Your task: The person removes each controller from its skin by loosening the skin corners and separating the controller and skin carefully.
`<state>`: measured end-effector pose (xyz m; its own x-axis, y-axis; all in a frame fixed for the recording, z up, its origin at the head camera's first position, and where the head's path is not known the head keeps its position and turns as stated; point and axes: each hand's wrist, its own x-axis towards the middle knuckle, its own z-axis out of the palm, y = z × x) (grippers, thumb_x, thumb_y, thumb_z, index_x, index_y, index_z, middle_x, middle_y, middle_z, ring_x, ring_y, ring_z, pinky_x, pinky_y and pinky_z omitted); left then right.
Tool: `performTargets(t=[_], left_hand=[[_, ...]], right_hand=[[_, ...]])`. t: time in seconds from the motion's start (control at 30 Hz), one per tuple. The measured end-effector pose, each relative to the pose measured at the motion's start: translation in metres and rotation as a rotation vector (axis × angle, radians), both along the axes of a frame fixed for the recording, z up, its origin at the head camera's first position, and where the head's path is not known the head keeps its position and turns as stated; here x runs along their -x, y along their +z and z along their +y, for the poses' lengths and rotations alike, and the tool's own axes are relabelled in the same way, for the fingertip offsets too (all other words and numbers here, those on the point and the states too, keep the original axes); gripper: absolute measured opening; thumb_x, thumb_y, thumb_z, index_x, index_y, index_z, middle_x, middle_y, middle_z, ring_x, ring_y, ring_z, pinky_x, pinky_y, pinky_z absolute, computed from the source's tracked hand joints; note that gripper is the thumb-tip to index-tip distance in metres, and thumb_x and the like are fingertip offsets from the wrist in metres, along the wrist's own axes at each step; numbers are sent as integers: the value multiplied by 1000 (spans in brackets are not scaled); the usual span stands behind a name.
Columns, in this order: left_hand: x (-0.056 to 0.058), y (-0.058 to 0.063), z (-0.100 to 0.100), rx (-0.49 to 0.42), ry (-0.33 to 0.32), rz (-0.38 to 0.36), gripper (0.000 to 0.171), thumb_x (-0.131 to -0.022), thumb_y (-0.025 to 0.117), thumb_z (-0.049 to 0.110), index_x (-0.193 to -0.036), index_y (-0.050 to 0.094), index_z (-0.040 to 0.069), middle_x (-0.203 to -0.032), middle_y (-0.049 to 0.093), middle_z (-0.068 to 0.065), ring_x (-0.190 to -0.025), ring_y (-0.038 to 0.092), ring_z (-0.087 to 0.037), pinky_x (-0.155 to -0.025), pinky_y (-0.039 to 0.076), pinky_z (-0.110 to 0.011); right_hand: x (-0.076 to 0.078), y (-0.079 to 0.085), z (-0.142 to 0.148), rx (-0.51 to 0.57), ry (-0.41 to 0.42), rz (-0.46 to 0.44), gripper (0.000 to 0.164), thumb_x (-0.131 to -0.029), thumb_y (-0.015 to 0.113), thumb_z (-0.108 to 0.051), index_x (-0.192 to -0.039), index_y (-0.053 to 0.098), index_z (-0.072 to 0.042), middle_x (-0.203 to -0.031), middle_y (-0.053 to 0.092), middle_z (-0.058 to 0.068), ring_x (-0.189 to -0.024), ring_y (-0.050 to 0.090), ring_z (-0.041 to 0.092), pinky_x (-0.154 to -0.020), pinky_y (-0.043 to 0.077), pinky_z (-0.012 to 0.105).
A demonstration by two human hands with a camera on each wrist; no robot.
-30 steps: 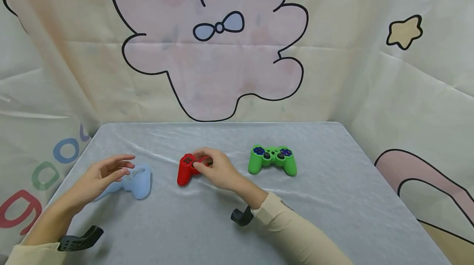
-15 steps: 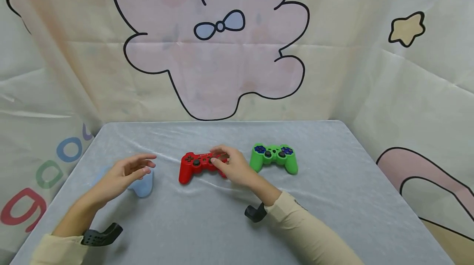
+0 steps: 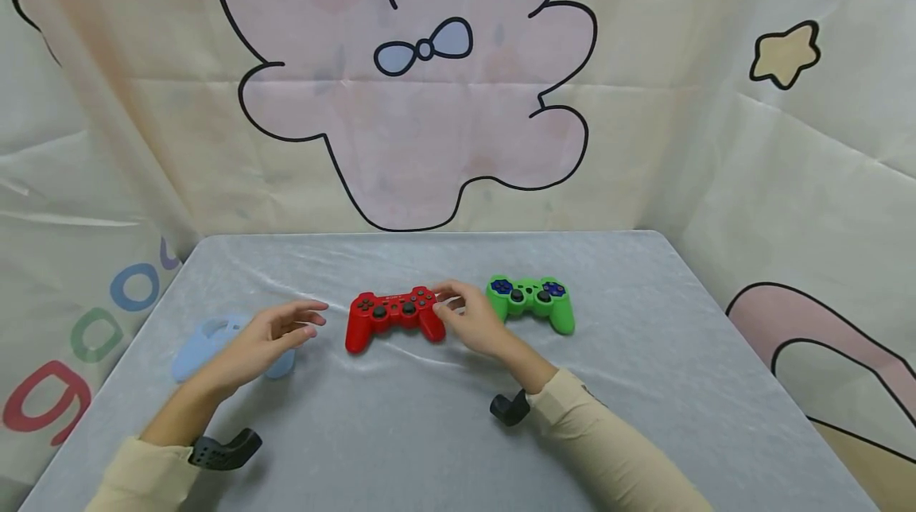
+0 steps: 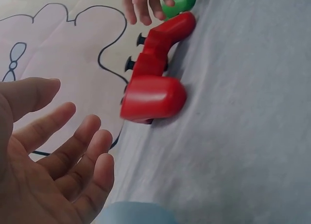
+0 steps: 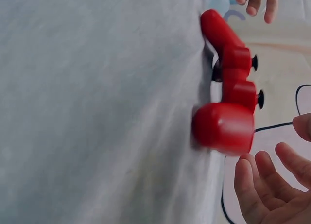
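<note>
A red game controller (image 3: 395, 312) lies on the grey cloth near the middle of the table, its buttons and sticks facing up. My right hand (image 3: 472, 320) is at its right end, fingertips right by the grip and loosely bent. In the right wrist view the fingers (image 5: 245, 185) show spread beside the red controller (image 5: 226, 127), holding nothing. My left hand (image 3: 275, 339) hovers over the light blue controller-shaped piece (image 3: 203, 347), partly hiding it. The left wrist view shows that hand's fingers (image 4: 77, 151) relaxed, apart from the red controller (image 4: 153, 100).
A green game controller (image 3: 531, 301) with blue button pads lies just behind and right of my right hand. The grey cloth-covered table (image 3: 644, 385) ends at printed curtains (image 3: 644, 154) at the back and sides. Each wrist carries a black camera mount (image 3: 225, 450).
My right hand has slid right, off the red controller, which now shows whole. My left hand has moved right, from over the blue piece toward the red controller.
</note>
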<state>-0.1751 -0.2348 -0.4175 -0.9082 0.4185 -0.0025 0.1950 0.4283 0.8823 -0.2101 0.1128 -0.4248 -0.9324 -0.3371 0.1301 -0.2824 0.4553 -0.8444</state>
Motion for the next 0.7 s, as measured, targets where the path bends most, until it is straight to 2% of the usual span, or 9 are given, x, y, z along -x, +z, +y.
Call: performTargets(t=[0.2, 0.4, 0.5, 0.7], left_hand=[[4, -6, 11, -5, -1, -41, 48, -104, 57, 22, -148, 47, 6, -141, 56, -22, -123, 58, -37, -93, 54, -34], [8, -11, 23, 0, 22, -79, 56, -103, 58, 24, -154, 40, 9, -151, 46, -24, -130, 52, -40, -92, 52, -36], [11, -15, 29, -25, 25, -113, 62, -103, 58, 22, -158, 32, 10, -154, 40, -26, -132, 51, -42, -92, 53, -36], [17, -23, 40, -14, 18, -171, 75, -103, 58, 24, -163, 14, 9, -157, 34, -29, -134, 52, -42, -89, 54, -33]], right_hand=[[2, -7, 8, -29, -6, -53, 35, -99, 60, -13, -132, 61, -2, -121, 67, 19, -104, 67, 32, -89, 57, 40], [7, -14, 12, -52, 0, -122, 45, -99, 61, -16, -142, 54, -3, -122, 66, 19, -103, 69, 29, -86, 58, 37], [10, -17, 13, -60, -4, -153, 49, -99, 62, -17, -145, 51, -3, -121, 66, 19, -101, 68, 27, -85, 57, 35], [13, -18, 12, -76, 13, -190, 54, -99, 64, -18, -148, 48, -6, -122, 67, 19, -97, 68, 22, -78, 54, 29]])
